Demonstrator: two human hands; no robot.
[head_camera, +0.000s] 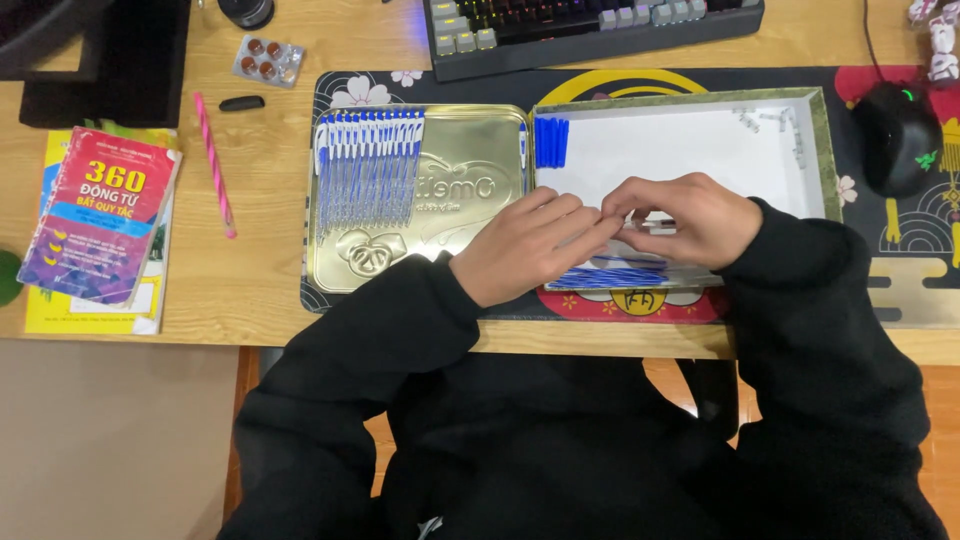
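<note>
My left hand and my right hand meet fingertip to fingertip over the near edge of an open white-lined tin box. Between the fingers is a small thin part, mostly hidden; I cannot tell what it is. Under the hands lie several loose blue pen refills. A few blue caps sit in the box's far left corner. To the left lies the gold tin lid, holding a neat row of assembled blue-and-white pens.
A dark keyboard sits at the far edge, a black mouse at the right. Left of the desk mat lie a pink pencil, a pill blister and stacked books.
</note>
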